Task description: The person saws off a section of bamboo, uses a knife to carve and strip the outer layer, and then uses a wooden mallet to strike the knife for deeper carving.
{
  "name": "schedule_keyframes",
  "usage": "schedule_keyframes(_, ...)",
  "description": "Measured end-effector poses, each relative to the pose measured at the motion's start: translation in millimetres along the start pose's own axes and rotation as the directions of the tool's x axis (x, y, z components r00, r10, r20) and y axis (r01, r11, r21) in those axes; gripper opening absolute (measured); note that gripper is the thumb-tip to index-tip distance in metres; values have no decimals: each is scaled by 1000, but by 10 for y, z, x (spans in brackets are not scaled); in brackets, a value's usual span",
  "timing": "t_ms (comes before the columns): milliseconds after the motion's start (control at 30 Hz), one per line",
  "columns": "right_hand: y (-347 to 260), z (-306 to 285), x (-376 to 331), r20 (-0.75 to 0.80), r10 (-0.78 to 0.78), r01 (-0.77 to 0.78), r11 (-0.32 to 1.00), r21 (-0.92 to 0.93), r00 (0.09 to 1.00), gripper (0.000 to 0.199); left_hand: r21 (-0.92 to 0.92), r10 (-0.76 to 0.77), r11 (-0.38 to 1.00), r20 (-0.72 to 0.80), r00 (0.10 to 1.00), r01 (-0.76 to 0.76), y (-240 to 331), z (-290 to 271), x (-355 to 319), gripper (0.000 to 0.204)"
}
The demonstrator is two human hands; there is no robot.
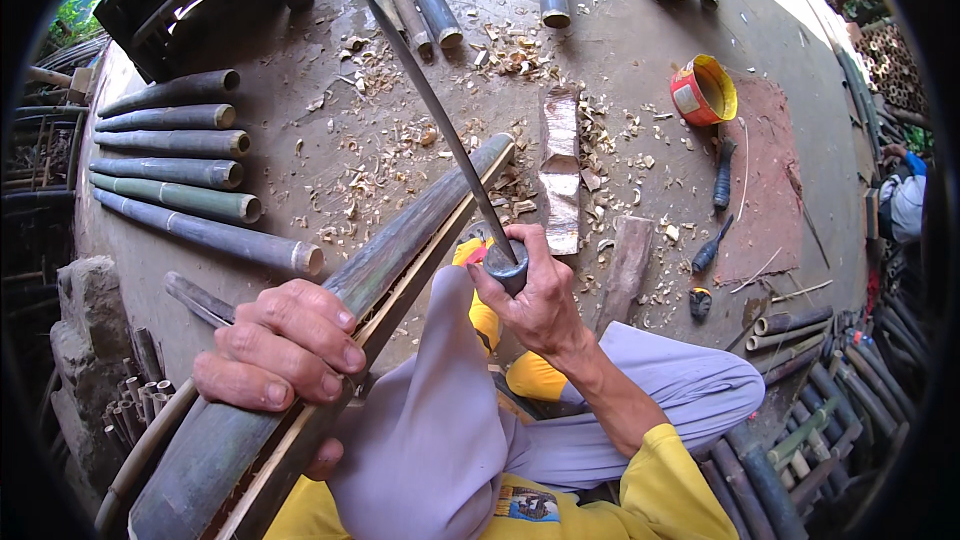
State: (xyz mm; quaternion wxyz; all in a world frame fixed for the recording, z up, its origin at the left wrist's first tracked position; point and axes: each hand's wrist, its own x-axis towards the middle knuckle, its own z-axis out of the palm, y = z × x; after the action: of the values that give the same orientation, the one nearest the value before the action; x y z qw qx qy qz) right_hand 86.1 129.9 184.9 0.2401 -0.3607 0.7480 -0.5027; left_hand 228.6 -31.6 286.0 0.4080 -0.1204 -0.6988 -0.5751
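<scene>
A thick dark bamboo pole (405, 225) slants from my lower left toward the middle, with a long pale split running along its side. My left hand (285, 345) is wrapped over its near part, the fingertips by the split edge. My right hand (540, 305) is closed around the round, dark handle of a long knife (430, 105). Its narrow blade points up and away to the left, passing over the far end of the pole. Where blade and bamboo overlap, I cannot tell whether they touch.
Several cut bamboo lengths (170, 145) lie side by side at left. Ahead are wood shavings (385, 175) and a notched wood block (560, 170). At right stand a red-yellow tin (703, 90), dark-handled tools (722, 175) and stacked bamboo (830, 420). Another person (903, 200) is at the right edge.
</scene>
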Motion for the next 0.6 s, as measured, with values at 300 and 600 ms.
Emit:
schedule_keyframes(300,-34,-54,12,-37,-30,29,1000,-10,999,38,-17,23,1000,25,999,-23,-98,5,10,47)
schedule_keyframes(600,-70,-88,51,31,10,-12,999,40,999,36,-26,-4,1000,63,998,5,-74,-19,32,46)
